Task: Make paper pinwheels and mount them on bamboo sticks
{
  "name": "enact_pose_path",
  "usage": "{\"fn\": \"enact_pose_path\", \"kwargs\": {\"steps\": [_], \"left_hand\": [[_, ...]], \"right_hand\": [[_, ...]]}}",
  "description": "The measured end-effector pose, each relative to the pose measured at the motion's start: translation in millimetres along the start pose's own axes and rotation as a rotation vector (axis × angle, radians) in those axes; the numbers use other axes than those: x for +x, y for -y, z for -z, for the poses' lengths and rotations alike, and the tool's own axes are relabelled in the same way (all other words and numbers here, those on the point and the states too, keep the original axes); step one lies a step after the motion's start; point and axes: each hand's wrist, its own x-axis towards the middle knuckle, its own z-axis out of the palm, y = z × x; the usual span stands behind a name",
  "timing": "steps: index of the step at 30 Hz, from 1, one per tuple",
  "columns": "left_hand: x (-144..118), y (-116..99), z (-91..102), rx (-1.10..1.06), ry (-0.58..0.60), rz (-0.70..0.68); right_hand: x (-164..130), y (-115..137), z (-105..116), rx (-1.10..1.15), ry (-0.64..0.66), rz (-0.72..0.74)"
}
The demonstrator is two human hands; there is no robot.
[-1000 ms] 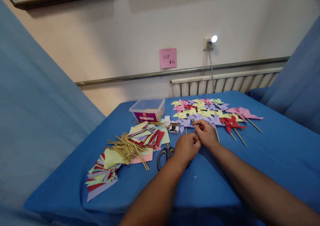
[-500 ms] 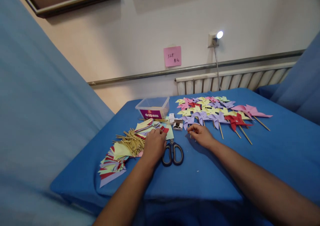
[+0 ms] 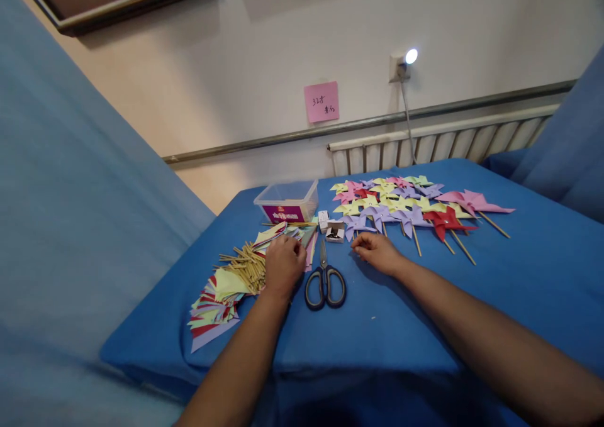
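L hand: (image 3: 284, 265) palm down on/just over coloured paper pile (image 3: 267, 239); fingers curled, tips hidden, can't tell if a sheet's gripped.
Paper: under & just past L fingers, showing both sides of the hand; pile's long axis approx. crosswise, L–R. L hand much nearer; R hand well apart.
Sticks: (image 3: 243, 266) heap just L of L hand, pointing mixed ways.
L forearm: (image 3: 245, 351) comes up from near edge, leaning slightly R.
R hand: (image 3: 375, 251) low over blue cloth (image 3: 401, 332), nr purple pinwheel (image 3: 355, 224); thumb & fingertips bunched, narrow, aimed L. Can't tell if anything tiny's btw them.
R forearm: (image 3: 472, 320) long diagonal from near R corner.
Scissors: (image 3: 325, 285) btw hands, untouched; blades point away, twd small white box (image 3: 335, 238) w/ dark bits.
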Motion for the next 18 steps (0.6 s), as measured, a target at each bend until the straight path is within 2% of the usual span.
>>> {"fn": "enact_pose_path", "kwargs": {"steps": [3, 18], "left_hand": [[3, 5, 0.0, -0.054, -0.060, 0.077], [4, 13, -2.1, -0.064, -0.142, 0.127]], "right_hand": [[0, -1, 0, -0.004, 0.024, 0.002], [1, -8, -3, -0.075, 0.036, 0.004]]}}
